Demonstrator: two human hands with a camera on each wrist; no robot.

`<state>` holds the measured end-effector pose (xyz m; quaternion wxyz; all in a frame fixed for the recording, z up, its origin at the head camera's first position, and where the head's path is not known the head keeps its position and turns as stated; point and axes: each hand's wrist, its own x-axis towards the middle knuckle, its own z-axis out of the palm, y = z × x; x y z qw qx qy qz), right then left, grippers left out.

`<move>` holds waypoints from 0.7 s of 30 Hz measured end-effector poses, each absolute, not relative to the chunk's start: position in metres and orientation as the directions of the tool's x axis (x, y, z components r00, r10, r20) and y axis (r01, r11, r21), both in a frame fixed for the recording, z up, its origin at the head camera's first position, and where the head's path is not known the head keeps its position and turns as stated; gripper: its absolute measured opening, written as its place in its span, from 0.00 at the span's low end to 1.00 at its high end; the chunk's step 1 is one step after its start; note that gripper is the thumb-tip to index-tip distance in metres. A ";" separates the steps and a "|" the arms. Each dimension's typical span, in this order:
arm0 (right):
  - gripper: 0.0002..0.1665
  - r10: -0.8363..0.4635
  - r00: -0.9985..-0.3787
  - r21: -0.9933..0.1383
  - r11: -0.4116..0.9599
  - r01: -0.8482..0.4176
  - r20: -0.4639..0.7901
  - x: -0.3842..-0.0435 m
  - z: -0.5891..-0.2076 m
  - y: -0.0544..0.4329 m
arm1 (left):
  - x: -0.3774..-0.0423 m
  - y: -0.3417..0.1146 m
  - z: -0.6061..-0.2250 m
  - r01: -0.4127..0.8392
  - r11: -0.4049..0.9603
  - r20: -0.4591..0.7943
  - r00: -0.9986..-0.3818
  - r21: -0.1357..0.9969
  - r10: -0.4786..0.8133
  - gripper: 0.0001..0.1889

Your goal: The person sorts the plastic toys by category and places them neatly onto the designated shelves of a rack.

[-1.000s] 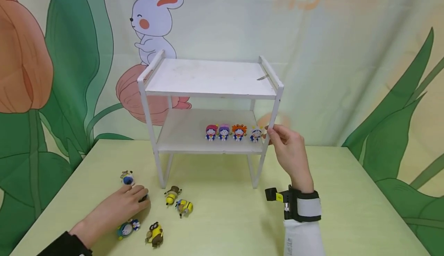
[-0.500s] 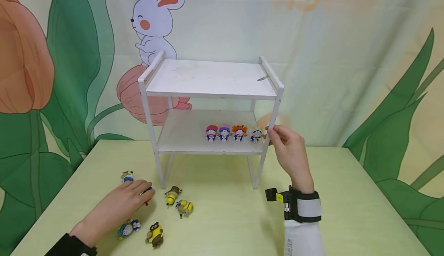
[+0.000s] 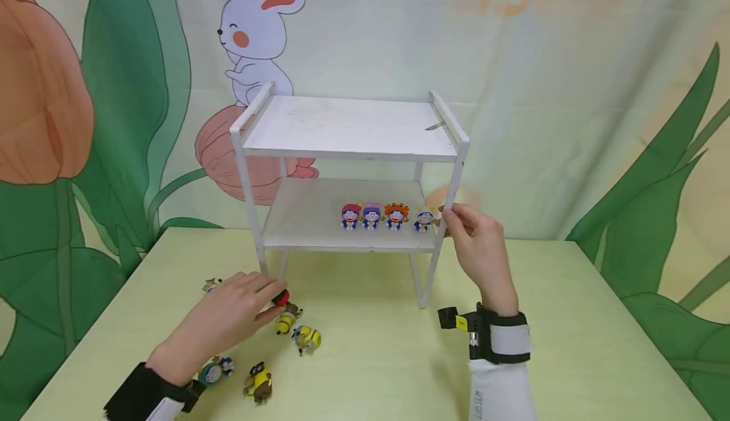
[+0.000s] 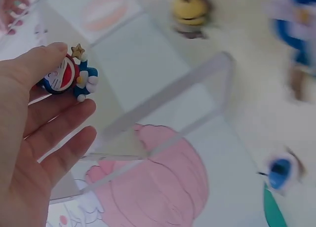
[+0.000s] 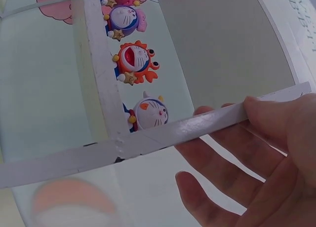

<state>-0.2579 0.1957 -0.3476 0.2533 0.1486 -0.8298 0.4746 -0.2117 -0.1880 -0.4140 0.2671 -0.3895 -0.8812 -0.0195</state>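
Note:
My left hand [image 3: 230,310] pinches a small blue-and-white cat figurine [image 4: 66,76] between thumb and fingers, above the table in front of the shelf's left front leg. The figurine has a wide red mouth and a gold star. My right hand [image 3: 479,250] grips the right front post [image 5: 187,128] of the white two-tier shelf [image 3: 348,126]. On the lower tier, several similar figurines stand in a row toward the right, among them one with an orange crab hat [image 5: 136,61] and one with a white horned hat [image 5: 150,113] nearest the post.
Yellow minion figurines [image 3: 308,338] lie on the table right of my left hand, with another minion [image 3: 259,384] nearer the front. A blue-green figurine [image 3: 213,370] lies beside my left wrist. One more figurine [image 3: 211,284] is partly hidden behind the left hand.
My left hand has lifted the cat figurine and carried it right and away from me, toward the shelf's left front leg. The right hand keeps its grip on the post.

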 end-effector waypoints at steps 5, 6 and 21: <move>0.17 -0.005 -0.830 -0.712 0.512 -0.481 0.557 -0.258 -0.347 0.194 | -0.215 -0.171 -0.398 0.699 0.706 0.543 -0.551 -0.114 0.634 0.21; 0.16 -0.003 -0.830 -0.709 0.517 -0.479 0.558 -0.258 -0.347 0.194 | -0.216 -0.167 -0.395 0.703 0.704 0.554 -0.548 -0.100 0.626 0.21; 0.16 -0.002 -0.830 -0.712 0.513 -0.480 0.557 -0.257 -0.346 0.194 | -0.228 -0.131 -0.344 0.670 0.702 0.704 -0.618 0.240 0.350 0.20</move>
